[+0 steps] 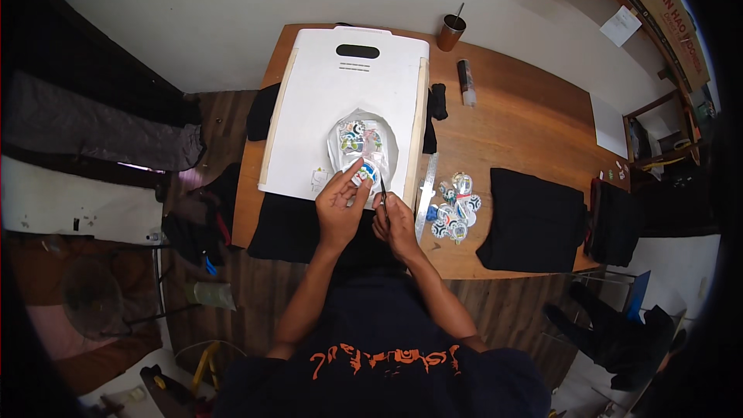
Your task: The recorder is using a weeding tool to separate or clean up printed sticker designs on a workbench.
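Between the fingers of my left hand [340,200] is a small round printed patch [364,173], blue, green and white. My right hand [396,223] is closed round a slim dark tool [384,186], its tip pointing up beside the patch; its exact kind is not clear. Both hands are over the near part of a white board [309,120] with a slot at its far end. Just beyond my fingers, a round, white plastic-lined hollow [391,147] holds several colourful printed pieces [353,137]. A small white scrap [318,179] lies left of it.
On the wooden table [534,124], right of the board, are a metal ruler [426,195], a pile of round printed patches [454,213] and folded black cloth [534,220]. Farther back stand a brown cup [451,32] and a dark-and-clear tube [466,82]. Black fabric [286,228] lies under the board.
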The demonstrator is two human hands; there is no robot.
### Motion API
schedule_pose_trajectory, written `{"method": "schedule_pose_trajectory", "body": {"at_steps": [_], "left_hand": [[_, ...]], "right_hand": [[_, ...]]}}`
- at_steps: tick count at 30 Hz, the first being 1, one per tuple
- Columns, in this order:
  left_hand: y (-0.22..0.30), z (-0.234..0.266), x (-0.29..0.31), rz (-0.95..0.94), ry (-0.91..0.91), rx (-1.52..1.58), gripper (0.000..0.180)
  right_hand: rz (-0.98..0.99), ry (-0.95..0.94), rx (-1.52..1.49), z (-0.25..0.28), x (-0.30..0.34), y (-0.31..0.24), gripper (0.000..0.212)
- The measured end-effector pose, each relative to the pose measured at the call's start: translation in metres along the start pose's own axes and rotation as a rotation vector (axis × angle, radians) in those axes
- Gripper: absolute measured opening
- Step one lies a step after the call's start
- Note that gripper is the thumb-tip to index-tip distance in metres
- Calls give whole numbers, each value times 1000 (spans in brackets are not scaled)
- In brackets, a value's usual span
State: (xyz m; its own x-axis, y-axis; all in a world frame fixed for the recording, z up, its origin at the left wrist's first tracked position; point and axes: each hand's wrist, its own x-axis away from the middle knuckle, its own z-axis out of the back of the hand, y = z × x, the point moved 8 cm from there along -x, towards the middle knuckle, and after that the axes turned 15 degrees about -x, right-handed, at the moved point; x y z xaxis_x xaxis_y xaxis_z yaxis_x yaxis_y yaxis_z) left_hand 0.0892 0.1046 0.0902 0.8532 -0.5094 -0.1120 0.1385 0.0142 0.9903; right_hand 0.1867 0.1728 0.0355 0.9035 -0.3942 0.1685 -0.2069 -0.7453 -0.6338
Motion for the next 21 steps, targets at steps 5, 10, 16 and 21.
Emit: {"method": "schedule_pose_trajectory", "body": {"at_steps": [5, 10, 16, 21], "left_hand": [[-2, 2, 0, -17, 2, -1, 41], [4, 1, 0, -30, -7, 3, 41], [2, 3, -1, -5, -4, -3, 41], [1, 1, -3, 15, 6, -3, 41]], "right_hand": [[10, -5, -20, -1, 1, 0, 38], [3, -4, -21, 1, 0, 2, 39], [-7, 11, -30, -1, 2, -1, 38], [-20, 19, -33, 2, 3, 1, 38]]}}
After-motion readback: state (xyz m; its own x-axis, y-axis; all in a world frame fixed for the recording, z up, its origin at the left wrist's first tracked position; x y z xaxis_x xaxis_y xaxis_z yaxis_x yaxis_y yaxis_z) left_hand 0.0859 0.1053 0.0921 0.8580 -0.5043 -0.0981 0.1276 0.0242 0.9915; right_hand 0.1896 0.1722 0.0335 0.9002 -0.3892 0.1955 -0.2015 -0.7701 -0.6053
